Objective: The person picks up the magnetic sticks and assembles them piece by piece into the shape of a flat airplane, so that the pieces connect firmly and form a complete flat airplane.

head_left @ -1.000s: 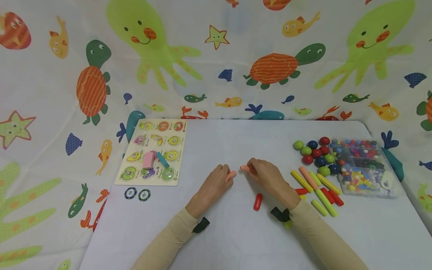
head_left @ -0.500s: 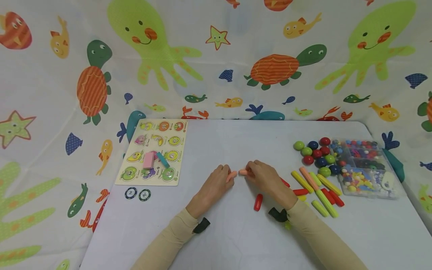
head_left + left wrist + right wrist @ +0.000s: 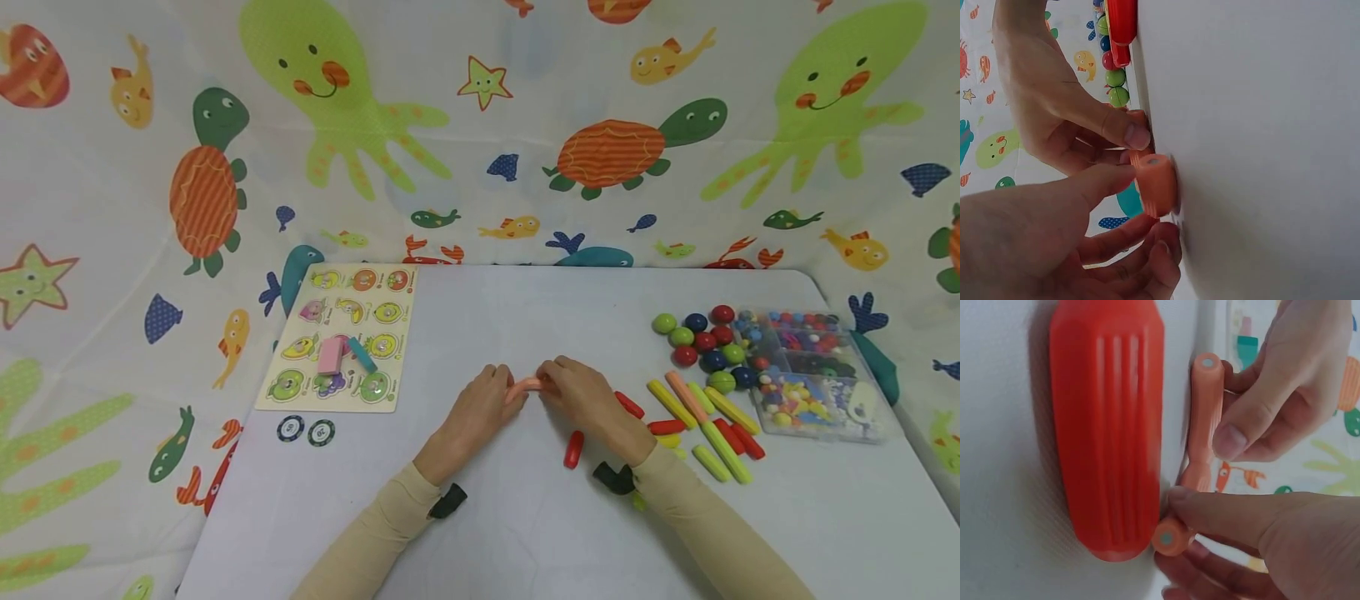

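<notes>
In the head view my left hand (image 3: 476,417) pinches a short orange magnetic building stick (image 3: 1159,187) with ribbed sides and a grey disc in its end. Opposite it, my right hand (image 3: 592,408) pinches a second orange stick (image 3: 1169,536) between thumb and fingers. The sticks' inner ends meet in the gap between the hands, with a bend at the meeting place in the right wrist view. Much of each stick is hidden by the fingers. Close to the right hand lies a red stick (image 3: 573,450), large in the right wrist view.
To the right lie several yellow, green (image 3: 724,452), red and orange sticks. Beyond them are coloured balls (image 3: 705,341) and a clear divided box (image 3: 825,432) of beads. A fruit puzzle board (image 3: 405,367) bears pink and teal blocks at left, with two chips (image 3: 322,433) below.
The two orange sticks were apart a second ago; now their ends are together. The right hand has shifted slightly left and toward the left hand, which has barely moved.
</notes>
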Demonstrator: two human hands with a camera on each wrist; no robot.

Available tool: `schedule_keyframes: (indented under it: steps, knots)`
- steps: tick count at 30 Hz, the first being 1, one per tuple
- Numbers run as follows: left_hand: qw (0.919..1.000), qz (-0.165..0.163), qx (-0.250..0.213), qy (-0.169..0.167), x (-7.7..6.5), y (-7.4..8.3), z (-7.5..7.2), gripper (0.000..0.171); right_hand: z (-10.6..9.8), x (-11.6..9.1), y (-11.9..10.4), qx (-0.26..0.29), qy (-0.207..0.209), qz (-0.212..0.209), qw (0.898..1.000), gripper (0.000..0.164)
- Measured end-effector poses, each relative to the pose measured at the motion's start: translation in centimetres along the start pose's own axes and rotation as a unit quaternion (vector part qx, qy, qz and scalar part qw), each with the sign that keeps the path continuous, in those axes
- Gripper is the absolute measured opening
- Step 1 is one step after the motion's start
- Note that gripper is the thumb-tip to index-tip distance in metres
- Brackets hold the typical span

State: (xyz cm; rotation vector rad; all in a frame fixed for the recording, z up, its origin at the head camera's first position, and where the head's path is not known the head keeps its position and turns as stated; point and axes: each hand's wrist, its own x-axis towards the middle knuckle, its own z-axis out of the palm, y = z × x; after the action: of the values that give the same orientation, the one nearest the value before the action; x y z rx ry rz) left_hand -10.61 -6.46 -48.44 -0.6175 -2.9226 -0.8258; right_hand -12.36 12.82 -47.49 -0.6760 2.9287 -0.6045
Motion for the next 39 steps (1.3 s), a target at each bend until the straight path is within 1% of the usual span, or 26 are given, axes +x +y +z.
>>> schedule_keyframes:
  steps: [2,6,11,13,17,20,23,28,30,32,36,37,39]
  knots:
    - [0.9999,0.0,0.012,0.005,0.0,0.0,0.0,0.029,0.1,0.1,0.0,0.003,0.006,-0.015,1.0,0.03]
    - [0.9999,-0.003,0.016,0.006,0.1,-0.2,0.0,0.033,0.2,0.0,-0.1,0.021,0.011,-0.041,0.999,0.035]
    - [0.9989,0.015,0.036,0.025,0.3,-0.5,0.4,0.029,-0.1,-0.1,0.1,0.029,0.01,-0.046,0.998,0.04]
    - [0.9988,0.02,0.036,0.027,0.4,-0.6,0.5,0.026,-0.3,-0.3,0.3,0.035,0.012,-0.049,0.998,0.041]
    - [0.9994,0.019,0.021,0.019,0.5,-0.6,0.7,0.02,-1.0,-0.8,0.8,0.049,0.019,-0.059,0.997,0.038]
    - [0.9999,0.01,0.009,0.008,0.6,-0.6,0.6,0.017,-1.6,-1.4,1.3,0.057,0.017,-0.064,0.996,0.035]
    - [0.9999,0.002,0.009,-0.006,0.6,-0.6,0.4,0.019,-1.9,-2.2,1.9,0.061,0.009,-0.069,0.996,0.036]
    - [0.9996,-0.022,0.017,-0.011,0.5,-1.0,-0.1,0.018,-2.2,-3.6,3.0,0.081,0.001,-0.09,0.993,0.034]
    - [0.9991,-0.041,-0.004,-0.012,0.5,-1.2,-0.3,0.015,-2.3,-4.2,3.4,0.096,-0.011,-0.098,0.99,0.033]
    - [0.9966,-0.066,-0.041,-0.026,0.5,-1.6,-0.5,0.014,-2.5,-4.9,3.6,0.117,-0.035,-0.096,0.988,0.034]
    - [0.986,-0.116,-0.106,-0.057,0.7,-2.1,-1.0,0.013,-2.7,-6.0,4.0,0.142,-0.082,-0.099,0.982,0.036]
    - [0.9839,-0.124,-0.113,-0.061,0.7,-2.2,-1.1,0.013,-2.8,-6.3,4.0,0.143,-0.095,-0.097,0.98,0.037]
    - [0.9835,-0.126,-0.115,-0.061,0.7,-2.2,-1.3,0.014,-2.7,-6.7,4.1,0.139,-0.112,-0.101,0.979,0.036]
